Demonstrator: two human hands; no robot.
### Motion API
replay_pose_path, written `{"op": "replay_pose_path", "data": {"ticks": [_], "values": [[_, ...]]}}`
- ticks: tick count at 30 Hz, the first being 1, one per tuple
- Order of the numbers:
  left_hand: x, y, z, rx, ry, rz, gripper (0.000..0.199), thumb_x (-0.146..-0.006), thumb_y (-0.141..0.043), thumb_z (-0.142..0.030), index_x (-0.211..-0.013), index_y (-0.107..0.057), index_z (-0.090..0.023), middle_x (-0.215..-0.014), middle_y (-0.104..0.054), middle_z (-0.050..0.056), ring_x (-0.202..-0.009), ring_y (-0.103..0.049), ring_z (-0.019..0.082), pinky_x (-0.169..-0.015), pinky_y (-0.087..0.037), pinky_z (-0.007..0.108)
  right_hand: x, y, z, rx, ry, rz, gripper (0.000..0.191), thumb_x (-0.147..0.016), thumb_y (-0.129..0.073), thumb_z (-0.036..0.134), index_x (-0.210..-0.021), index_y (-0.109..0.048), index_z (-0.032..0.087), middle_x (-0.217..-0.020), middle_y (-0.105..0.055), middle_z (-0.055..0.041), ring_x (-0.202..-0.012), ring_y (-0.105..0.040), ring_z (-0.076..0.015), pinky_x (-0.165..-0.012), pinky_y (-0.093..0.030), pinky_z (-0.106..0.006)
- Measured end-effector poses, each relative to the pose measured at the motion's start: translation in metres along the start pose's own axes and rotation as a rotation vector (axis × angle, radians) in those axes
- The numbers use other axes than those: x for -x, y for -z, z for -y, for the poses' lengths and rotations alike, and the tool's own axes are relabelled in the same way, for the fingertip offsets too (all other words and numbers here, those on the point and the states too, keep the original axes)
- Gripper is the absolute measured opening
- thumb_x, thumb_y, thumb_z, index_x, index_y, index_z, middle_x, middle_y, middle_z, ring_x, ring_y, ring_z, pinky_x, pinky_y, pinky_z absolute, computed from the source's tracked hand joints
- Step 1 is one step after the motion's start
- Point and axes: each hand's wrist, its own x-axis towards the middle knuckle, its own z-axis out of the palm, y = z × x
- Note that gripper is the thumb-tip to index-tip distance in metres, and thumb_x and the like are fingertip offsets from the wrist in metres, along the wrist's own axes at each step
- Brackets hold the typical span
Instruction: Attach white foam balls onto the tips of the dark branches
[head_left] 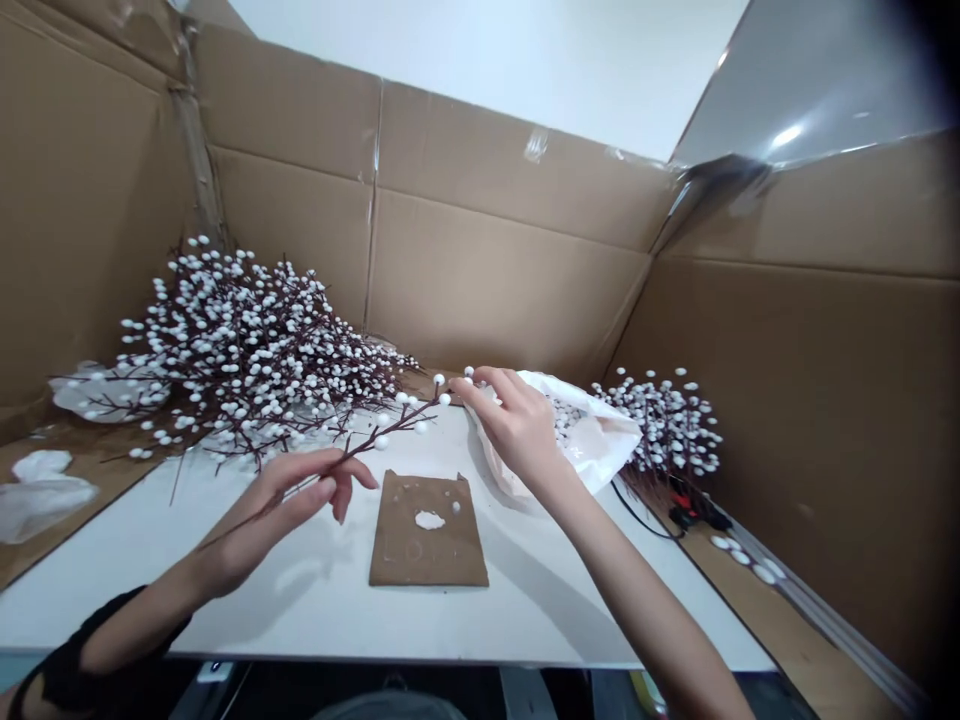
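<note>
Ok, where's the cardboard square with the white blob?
In the head view, the cardboard square lies just below centre on the white tabletop, between the left hand and the right forearm, below the held berry branch.

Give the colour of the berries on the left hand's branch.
The berries are white, clearest in the head view.

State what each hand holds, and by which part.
The left hand holds a white-berried branch by its bare stem, between thumb and fingers. The right hand is at the branch's far tip; whether it grips anything there cannot be told.
</note>
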Motion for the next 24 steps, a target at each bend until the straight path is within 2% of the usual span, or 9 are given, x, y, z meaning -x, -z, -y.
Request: {"op": "replay_pose_path", "data": {"ticks": [5, 8, 10, 13, 15, 18, 20, 21, 24], "values": [[0.002, -0.006, 0.004, -0.102, -0.037, 0.180, 0.041, -0.087, -0.051, -0.035, -0.127, -0.054, -0.037, -0.092, -0.067, 0.003, -0.087, -0.060, 0.019, -0.084, -0.044, 0.026, -0.002, -0.009, -0.023, -0.004, -0.046, -0.113, 0.034, -0.092, -0.039, 0.003, -0.102, -0.065, 0.024, -0.094, -0.065, -0.0074, -0.084, -0.057, -0.0168, -0.066, -0.040, -0.026], [-0.007, -0.005, 0.012, 0.066, 0.021, 0.257, 0.042, -0.088, -0.047, -0.034, -0.129, -0.052, -0.035, -0.098, -0.068, 0.004, -0.090, -0.061, 0.019, -0.083, -0.046, 0.026, 0.000, -0.009, -0.037, 0.018, -0.077, -0.157, 0.036, -0.091, -0.039, 0.001, -0.102, -0.065, 0.024, -0.092, -0.065, -0.0073, -0.083, -0.056, -0.0166, -0.065, -0.040, -0.025], [-0.019, -0.001, 0.016, 0.248, 0.103, 0.219, 0.038, -0.088, -0.043, -0.039, -0.121, -0.059, -0.031, -0.097, -0.069, 0.007, -0.087, -0.062, 0.020, -0.076, -0.048, 0.027, 0.001, -0.007, -0.046, 0.058, -0.084, -0.173, 0.037, -0.091, -0.038, 0.001, -0.102, -0.064, 0.024, -0.091, -0.065, -0.0064, -0.082, -0.056, -0.0160, -0.064, -0.039, -0.025], [-0.041, 0.010, 0.011, 0.355, 0.213, 0.051, 0.045, -0.089, -0.033, -0.050, -0.106, -0.065, -0.024, -0.093, -0.070, 0.011, -0.078, -0.063, 0.022, -0.067, -0.050, 0.029, 0.000, 0.000, -0.056, 0.139, -0.042, -0.184, 0.036, -0.091, -0.039, 0.000, -0.102, -0.064, 0.024, -0.091, -0.065, -0.0053, -0.081, -0.055, -0.0153, -0.063, -0.037, -0.024], [-0.056, 0.015, -0.002, 0.197, 0.200, -0.025, 0.051, -0.087, -0.032, -0.059, -0.105, -0.063, -0.022, -0.094, -0.071, 0.011, -0.078, -0.064, 0.023, -0.069, -0.050, 0.031, -0.002, 0.005, -0.061, 0.192, -0.017, -0.141, 0.039, -0.090, -0.038, -0.002, -0.102, -0.064, 0.023, -0.091, -0.064, -0.0053, -0.080, -0.054, -0.0153, -0.061, -0.036, -0.025], [-0.075, 0.011, -0.024, -0.346, 0.111, -0.143, 0.054, -0.079, -0.049, -0.063, -0.115, -0.056, -0.025, -0.097, -0.071, 0.008, -0.073, -0.064, 0.025, -0.064, -0.045, 0.031, -0.009, 0.010, -0.065, 0.257, -0.020, 0.017, 0.043, -0.089, -0.034, -0.004, -0.106, -0.063, 0.024, -0.091, -0.064, -0.0053, -0.077, -0.051, -0.0160, -0.059, -0.033, -0.027], [-0.085, -0.003, -0.035, -0.655, 0.035, -0.174, 0.052, -0.080, -0.053, -0.058, -0.118, -0.051, -0.023, -0.094, -0.070, 0.008, -0.069, -0.064, 0.026, -0.058, -0.039, 0.030, -0.017, 0.011, -0.065, 0.290, -0.022, 0.124, 0.043, -0.089, -0.036, -0.003, -0.111, -0.062, 0.024, -0.092, -0.063, -0.0052, -0.076, -0.050, -0.0166, -0.059, -0.032, -0.027], [-0.089, -0.012, -0.039, -0.752, 0.008, -0.177, 0.044, -0.084, -0.049, -0.052, -0.115, -0.050, -0.020, -0.089, -0.070, 0.008, -0.066, -0.064, 0.026, -0.056, -0.037, 0.029, -0.020, 0.011, -0.065, 0.303, -0.024, 0.167, 0.043, -0.089, -0.037, -0.003, -0.113, -0.061, 0.024, -0.091, -0.063, -0.0050, -0.076, -0.049, -0.0167, -0.058, -0.032, -0.028], [-0.098, -0.035, -0.043, -0.868, 0.010, -0.219, 0.025, -0.094, -0.032, -0.034, -0.100, -0.049, -0.016, -0.071, -0.064, 0.006, -0.058, -0.062, 0.024, -0.050, -0.030, 0.027, -0.028, 0.015, -0.061, 0.323, -0.044, 0.221, 0.045, -0.088, -0.037, -0.003, -0.117, -0.060, 0.023, -0.090, -0.062, -0.0046, -0.075, -0.047, -0.0170, -0.058, -0.033, -0.028]]}}
